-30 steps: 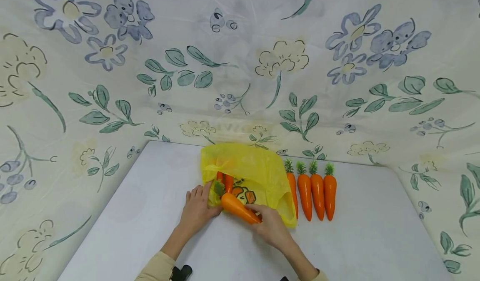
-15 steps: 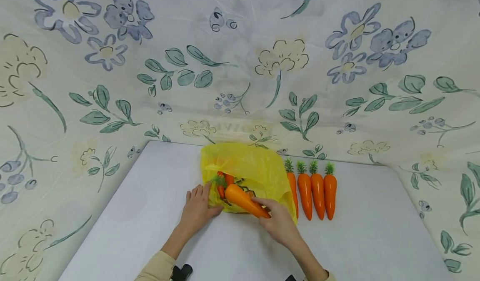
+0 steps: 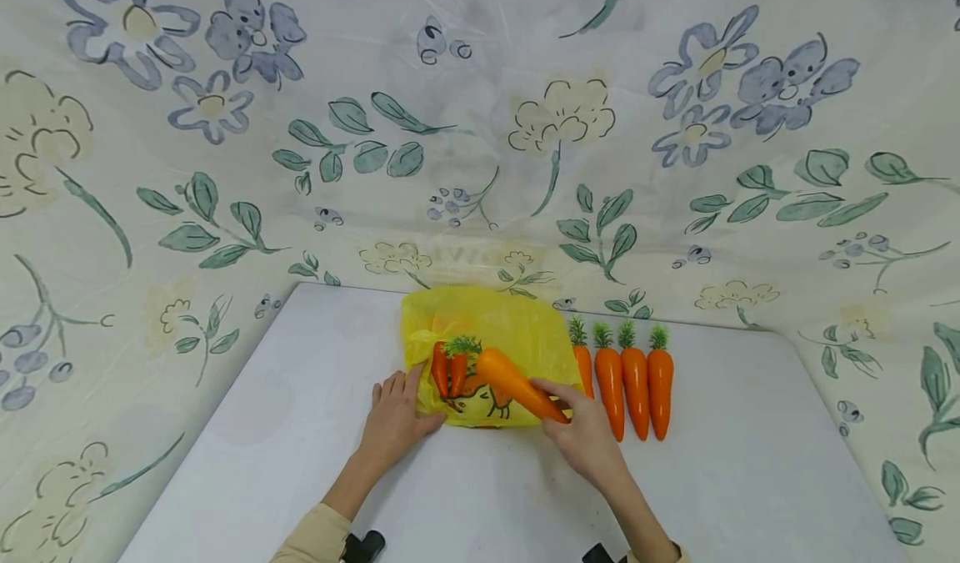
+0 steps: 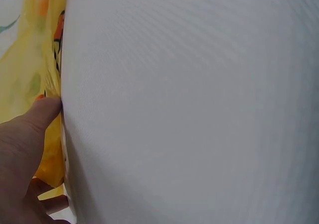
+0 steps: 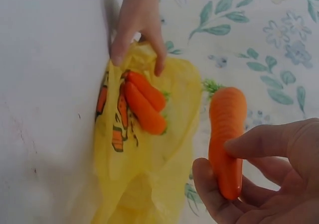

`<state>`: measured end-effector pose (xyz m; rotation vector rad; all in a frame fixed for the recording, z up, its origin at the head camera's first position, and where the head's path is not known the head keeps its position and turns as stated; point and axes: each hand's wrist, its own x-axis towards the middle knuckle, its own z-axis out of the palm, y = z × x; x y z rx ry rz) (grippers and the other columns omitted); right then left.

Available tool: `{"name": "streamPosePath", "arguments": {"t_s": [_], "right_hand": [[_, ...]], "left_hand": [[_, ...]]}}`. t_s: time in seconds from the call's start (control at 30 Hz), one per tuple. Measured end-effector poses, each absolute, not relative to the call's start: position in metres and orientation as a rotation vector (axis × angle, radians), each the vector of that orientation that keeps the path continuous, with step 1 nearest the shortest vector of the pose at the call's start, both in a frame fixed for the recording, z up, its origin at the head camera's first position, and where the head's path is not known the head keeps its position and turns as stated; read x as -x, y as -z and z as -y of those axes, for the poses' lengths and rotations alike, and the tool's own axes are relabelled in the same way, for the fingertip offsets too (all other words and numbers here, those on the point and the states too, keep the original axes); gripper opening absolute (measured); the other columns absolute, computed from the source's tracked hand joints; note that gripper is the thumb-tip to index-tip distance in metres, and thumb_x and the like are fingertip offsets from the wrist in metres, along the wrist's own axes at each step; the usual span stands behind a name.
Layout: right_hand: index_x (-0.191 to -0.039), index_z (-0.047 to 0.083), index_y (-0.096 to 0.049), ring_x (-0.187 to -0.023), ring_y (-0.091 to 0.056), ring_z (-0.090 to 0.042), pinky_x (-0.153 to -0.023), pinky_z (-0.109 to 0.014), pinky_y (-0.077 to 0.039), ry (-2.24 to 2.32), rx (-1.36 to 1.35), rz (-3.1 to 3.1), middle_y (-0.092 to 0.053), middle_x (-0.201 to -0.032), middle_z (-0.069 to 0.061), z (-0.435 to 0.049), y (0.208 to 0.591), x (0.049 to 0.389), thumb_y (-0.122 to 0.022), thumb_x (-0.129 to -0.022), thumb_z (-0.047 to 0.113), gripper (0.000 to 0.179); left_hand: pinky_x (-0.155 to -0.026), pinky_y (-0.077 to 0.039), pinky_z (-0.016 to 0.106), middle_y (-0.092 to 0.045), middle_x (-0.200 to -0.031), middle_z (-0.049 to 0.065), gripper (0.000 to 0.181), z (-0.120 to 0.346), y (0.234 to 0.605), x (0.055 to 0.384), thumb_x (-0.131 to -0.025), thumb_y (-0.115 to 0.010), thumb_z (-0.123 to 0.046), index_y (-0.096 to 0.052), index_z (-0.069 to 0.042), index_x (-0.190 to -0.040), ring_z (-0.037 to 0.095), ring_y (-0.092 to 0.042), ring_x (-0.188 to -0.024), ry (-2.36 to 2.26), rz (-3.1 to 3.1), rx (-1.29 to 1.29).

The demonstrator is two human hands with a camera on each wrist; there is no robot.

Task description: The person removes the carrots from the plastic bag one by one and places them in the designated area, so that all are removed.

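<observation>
My right hand (image 3: 588, 434) pinches a toy carrot (image 3: 517, 379) by its narrow end, thick leafy end pointing up and left over a yellow plastic bag (image 3: 517, 321). In the right wrist view the thumb and fingers lie along the lower half of this carrot (image 5: 227, 119). Two more carrots (image 5: 144, 104) lie side by side at the bag's left part, over its printed picture. My left hand (image 3: 397, 417) rests at the bag's left edge, fingers straight and thumb spread. In the left wrist view the thumb (image 4: 47, 109) presses on the yellow plastic.
Several toy carrots (image 3: 635, 392) stand in a row on the white table (image 3: 735, 429), right of the bag, the leftmost partly hidden by it. A flower-patterned cloth (image 3: 480, 171) rises behind the table's far edge. A dark wrist device (image 3: 365, 545) shows near the left sleeve.
My right hand has moved the carrot to the right and slightly up, away from the left hand. More of the two carrots at the bag now shows. The left hand stays put.
</observation>
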<state>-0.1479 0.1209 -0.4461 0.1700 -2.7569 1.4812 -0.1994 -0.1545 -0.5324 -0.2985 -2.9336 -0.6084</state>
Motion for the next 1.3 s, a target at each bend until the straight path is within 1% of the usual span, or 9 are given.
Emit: {"name": "streamPosePath", "arguments": {"t_s": [0.23, 0.4, 0.57, 0.83, 0.93, 1.03, 1.13, 1.23, 1.3], "right_hand": [[-0.120, 0.022, -0.063, -0.093, -0.056, -0.019, -0.066, -0.023, -0.050, -1.522, -0.011, 2.732, -0.061, -0.113, 0.000, -0.138, 0.446, 0.150, -0.063, -0.079, 0.002, 0.045], [-0.120, 0.023, -0.062, -0.095, -0.054, -0.021, -0.064, -0.025, -0.050, -1.568, 0.082, 2.726, -0.061, -0.112, -0.003, -0.155, 0.447, 0.152, -0.062, -0.080, 0.002, 0.045], [-0.123, 0.022, -0.060, -0.097, -0.052, -0.023, -0.063, -0.025, -0.049, -1.570, 0.178, 2.734, -0.060, -0.113, -0.005, -0.171, 0.448, 0.155, -0.060, -0.080, 0.004, 0.046], [-0.129, 0.019, -0.054, -0.105, -0.051, -0.025, -0.073, -0.027, -0.050, -1.589, 0.321, 2.714, -0.056, -0.120, -0.009, -0.198, 0.447, 0.158, -0.057, -0.083, 0.006, 0.048], [-0.132, 0.018, -0.051, -0.107, -0.049, -0.025, -0.075, -0.025, -0.049, -1.604, 0.374, 2.700, -0.052, -0.125, -0.010, -0.210, 0.448, 0.159, -0.056, -0.085, 0.008, 0.048], [-0.136, 0.016, -0.047, -0.106, -0.048, -0.025, -0.074, -0.025, -0.049, -1.625, 0.432, 2.679, -0.049, -0.129, -0.011, -0.222, 0.451, 0.159, -0.054, -0.087, 0.009, 0.050], [-0.138, 0.015, -0.044, -0.106, -0.048, -0.025, -0.075, -0.023, -0.050, -1.646, 0.474, 2.648, -0.046, -0.133, -0.011, -0.234, 0.457, 0.159, -0.053, -0.089, 0.009, 0.051], [-0.140, 0.014, -0.041, -0.108, -0.048, -0.024, -0.077, -0.015, -0.047, -1.653, 0.511, 2.613, -0.044, -0.137, -0.012, -0.245, 0.463, 0.159, -0.051, -0.089, 0.009, 0.053], [-0.141, 0.013, -0.040, -0.109, -0.049, -0.024, -0.076, -0.013, -0.047, -1.654, 0.531, 2.584, -0.042, -0.138, -0.012, -0.252, 0.468, 0.159, -0.051, -0.089, 0.009, 0.053]], "left_hand": [[-0.096, -0.027, 0.057, -0.048, -0.113, 0.017, 0.087, 0.154, 0.532, 0.200, -0.072, -0.073, -0.044, -0.033, -0.007, -0.140, 0.034, -0.042, -0.113, 0.594, 2.937, 0.287], [-0.098, -0.026, 0.059, -0.048, -0.113, 0.017, 0.087, 0.154, 0.532, 0.199, -0.073, -0.074, -0.044, -0.032, -0.008, -0.140, 0.035, -0.042, -0.114, 0.607, 2.941, 0.281], [-0.097, -0.027, 0.059, -0.048, -0.113, 0.017, 0.088, 0.154, 0.532, 0.199, -0.072, -0.074, -0.044, -0.033, -0.006, -0.139, 0.035, -0.042, -0.113, 0.595, 2.935, 0.295], [-0.097, -0.026, 0.059, -0.048, -0.112, 0.017, 0.088, 0.154, 0.533, 0.199, -0.073, -0.073, -0.044, -0.031, -0.007, -0.140, 0.035, -0.042, -0.113, 0.603, 2.939, 0.299], [-0.098, -0.026, 0.060, -0.047, -0.113, 0.017, 0.087, 0.154, 0.532, 0.198, -0.073, -0.073, -0.044, -0.031, -0.007, -0.140, 0.036, -0.041, -0.113, 0.609, 2.938, 0.301], [-0.098, -0.025, 0.060, -0.047, -0.115, 0.018, 0.087, 0.155, 0.532, 0.198, -0.073, -0.073, -0.044, -0.031, -0.006, -0.140, 0.036, -0.041, -0.114, 0.611, 2.940, 0.302], [-0.099, -0.024, 0.061, -0.047, -0.117, 0.019, 0.087, 0.155, 0.533, 0.198, -0.074, -0.072, -0.045, -0.031, -0.006, -0.140, 0.036, -0.040, -0.115, 0.608, 2.950, 0.301], [-0.100, -0.023, 0.061, -0.046, -0.119, 0.019, 0.087, 0.155, 0.534, 0.199, -0.074, -0.071, -0.045, -0.030, -0.007, -0.141, 0.035, -0.039, -0.117, 0.606, 2.965, 0.295], [-0.101, -0.022, 0.062, -0.045, -0.120, 0.019, 0.087, 0.155, 0.534, 0.199, -0.074, -0.071, -0.045, -0.029, -0.007, -0.141, 0.036, -0.039, -0.118, 0.607, 2.976, 0.287]]}}
